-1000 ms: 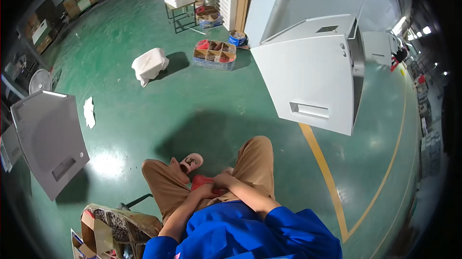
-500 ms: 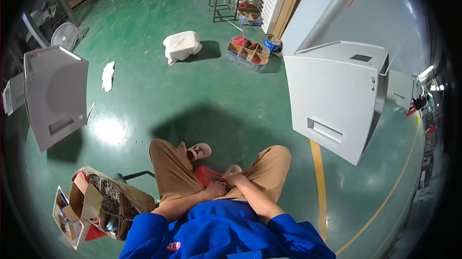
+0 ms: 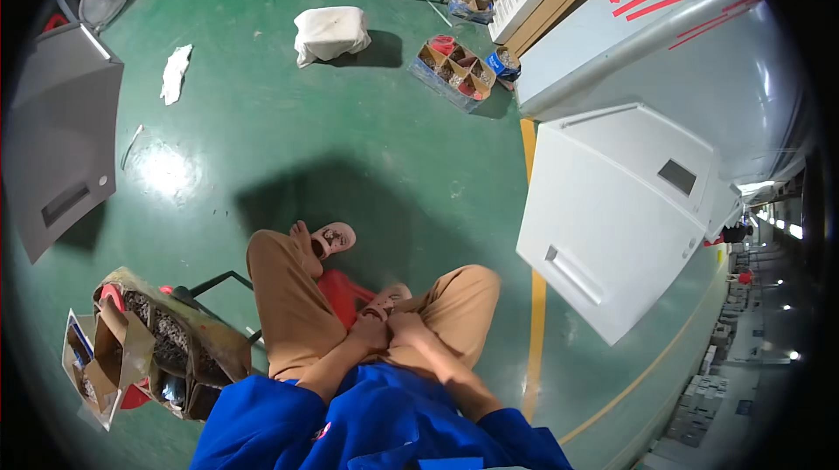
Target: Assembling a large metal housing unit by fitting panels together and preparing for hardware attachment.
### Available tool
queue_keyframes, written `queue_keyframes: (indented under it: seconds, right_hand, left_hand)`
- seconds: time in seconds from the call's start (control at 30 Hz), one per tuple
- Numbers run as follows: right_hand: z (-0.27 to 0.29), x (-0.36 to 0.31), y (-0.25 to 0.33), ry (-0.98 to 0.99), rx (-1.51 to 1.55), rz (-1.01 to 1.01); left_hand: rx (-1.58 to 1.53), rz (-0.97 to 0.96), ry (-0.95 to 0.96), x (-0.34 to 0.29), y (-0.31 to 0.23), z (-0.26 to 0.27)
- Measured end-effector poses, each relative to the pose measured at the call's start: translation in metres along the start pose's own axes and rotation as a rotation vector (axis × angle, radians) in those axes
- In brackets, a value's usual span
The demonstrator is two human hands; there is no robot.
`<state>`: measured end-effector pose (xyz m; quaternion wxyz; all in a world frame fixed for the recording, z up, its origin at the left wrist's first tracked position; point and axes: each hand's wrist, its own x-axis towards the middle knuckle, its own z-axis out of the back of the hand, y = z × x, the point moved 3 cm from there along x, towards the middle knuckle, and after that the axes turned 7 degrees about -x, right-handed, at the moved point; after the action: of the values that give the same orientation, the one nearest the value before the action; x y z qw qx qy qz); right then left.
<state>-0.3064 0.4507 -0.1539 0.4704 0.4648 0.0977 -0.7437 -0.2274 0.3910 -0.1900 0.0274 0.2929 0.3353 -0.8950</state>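
Note:
I sit with my legs apart in brown trousers (image 3: pixel 293 313), and both hands are together low between my thighs. My left hand (image 3: pixel 370 334) is closed, its fingers curled inward. Beside it my right hand (image 3: pixel 405 329) is closed too, knuckles up and apart from the left by a small gap. Whatever they grip, if anything, is hidden beneath them. Just beyond my hands are a pink clog (image 3: pixel 390 297) on one foot and a red object (image 3: pixel 339 293), partly covered by my leg. Another pink clog (image 3: pixel 336 240) lies by my bare left foot (image 3: pixel 303 243).
At my left stand a divided box of small parts (image 3: pixel 166 330) and an open carton (image 3: pixel 109 352). Large grey panels rise at left (image 3: pixel 65 129) and right (image 3: pixel 612 217). Ahead are a white-covered block (image 3: pixel 332 33), a rag (image 3: pixel 176 75) and a compartment box (image 3: pixel 453 72).
The view has turned to the right and tilted, so the panels and boxes sit elsewhere in it. My hands remain between my thighs, now slightly further apart.

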Motion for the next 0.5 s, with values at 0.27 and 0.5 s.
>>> queue_keyframes:
  seconds: [0.27,0.5]
  right_hand:
    - [-0.016,-0.004,-0.002,-0.053,0.053,-0.064]
    - [-0.038,0.019,-0.016,-0.121,0.102,-0.127]
  left_hand:
    - [-0.122,-0.106,-0.264,-0.005,0.000,-0.003]
    - [-0.144,-0.021,-0.118,-0.003,0.001,0.009]
